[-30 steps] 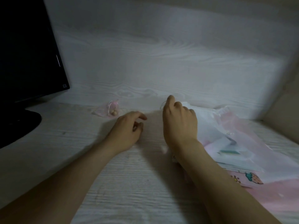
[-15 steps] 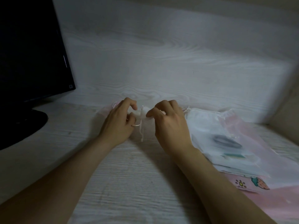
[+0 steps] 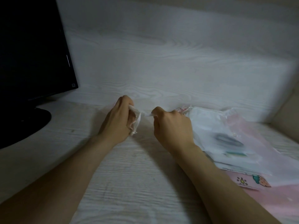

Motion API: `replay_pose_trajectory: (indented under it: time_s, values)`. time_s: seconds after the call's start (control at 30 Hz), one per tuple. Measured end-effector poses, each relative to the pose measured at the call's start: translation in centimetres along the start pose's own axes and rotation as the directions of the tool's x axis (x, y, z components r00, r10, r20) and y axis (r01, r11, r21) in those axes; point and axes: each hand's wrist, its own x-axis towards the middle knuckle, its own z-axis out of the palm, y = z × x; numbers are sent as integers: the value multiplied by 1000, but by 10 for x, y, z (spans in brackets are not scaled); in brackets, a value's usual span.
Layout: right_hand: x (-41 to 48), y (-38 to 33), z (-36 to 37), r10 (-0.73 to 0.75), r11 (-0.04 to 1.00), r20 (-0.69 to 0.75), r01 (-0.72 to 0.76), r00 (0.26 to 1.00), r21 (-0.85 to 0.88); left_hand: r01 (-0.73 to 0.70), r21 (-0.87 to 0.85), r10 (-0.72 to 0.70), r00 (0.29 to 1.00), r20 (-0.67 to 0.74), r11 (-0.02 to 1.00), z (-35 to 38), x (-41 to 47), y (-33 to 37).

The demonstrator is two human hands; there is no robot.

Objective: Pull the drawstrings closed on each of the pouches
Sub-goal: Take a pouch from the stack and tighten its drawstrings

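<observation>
A small white pouch hangs between my two hands, just above the pale wooden desk. My left hand pinches its left end, fingers curled. My right hand pinches the white drawstring at the pouch's right side. To the right lies a pile of sheer pouches, white on top and pink beneath, their mouths with loose strings facing the wall. The small pouch is blurred and partly hidden by my left fingers.
A black monitor on a round black base stands at the left. A wood-grain wall panel rises just behind my hands. A pink printed sheet with a strawberry picture lies under the pouch pile at the right.
My hands came together over a small white pouch, took hold of it, and have now drawn slightly apart with it stretched between them. The small pink pouch by the wall is now hidden behind my left hand.
</observation>
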Motion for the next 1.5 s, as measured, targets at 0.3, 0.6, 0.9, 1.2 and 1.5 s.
replay_pose_trajectory:
  time_s: [0.3, 0.6, 0.9, 1.2, 1.5]
  values:
    - [-4, 8, 30, 208, 816, 189, -277, 960, 508, -127, 192, 96, 982, 161, 973, -2, -6, -3]
    - [-2, 14, 26, 353, 632, 294, -458, 888, 625, 2, 62, -20, 955, 296, 998, 1, -4, 3]
    - [-2, 17, 29, 329, 818, 223, -395, 918, 419, 48, 245, -112, 961, 252, 968, 0, -2, -7]
    - [-4, 13, 32, 252, 904, 260, -323, 932, 281, 148, 166, -188, 948, 257, 975, 2, -5, -4]
    - [-4, 22, 29, 362, 839, 145, -390, 921, 379, 144, 17, -143, 951, 275, 989, 8, -4, -17]
